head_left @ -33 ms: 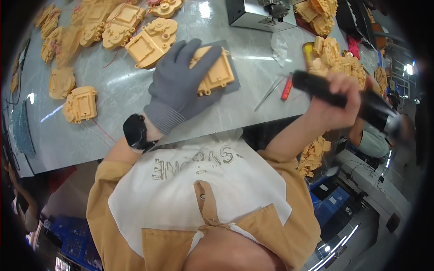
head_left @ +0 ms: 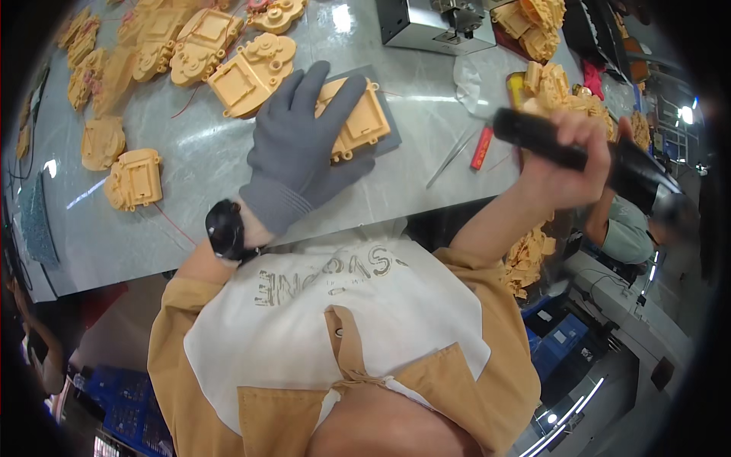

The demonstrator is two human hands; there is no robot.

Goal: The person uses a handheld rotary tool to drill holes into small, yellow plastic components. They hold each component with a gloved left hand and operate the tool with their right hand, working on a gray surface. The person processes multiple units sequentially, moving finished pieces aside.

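My left hand [head_left: 297, 145] wears a grey knitted glove and grips a yellow plastic housing [head_left: 364, 122] with a rectangular recess. Its fingers lie over the housing's left part and hide it. Beneath the housing is a dark grey flat pad [head_left: 390, 135] on the table. Off to the right, my bare right hand [head_left: 576, 156] is closed around a black cylindrical tool [head_left: 529, 137], held up apart from the housing. The tool's far end is blurred, so its exact kind cannot be made out.
Similar yellow housings [head_left: 251, 72] lie at the far left, some with red wires. Tweezers [head_left: 449, 160] and a red stick-shaped item [head_left: 481, 148] rest right of the pad. A metal machine [head_left: 434, 30] stands behind; more yellow parts [head_left: 552, 84] are heaped at right. Another person's sleeve [head_left: 624, 232] shows beyond.
Very little differs. The whole view has shifted slightly; both hands keep their hold on the housing and the black tool.
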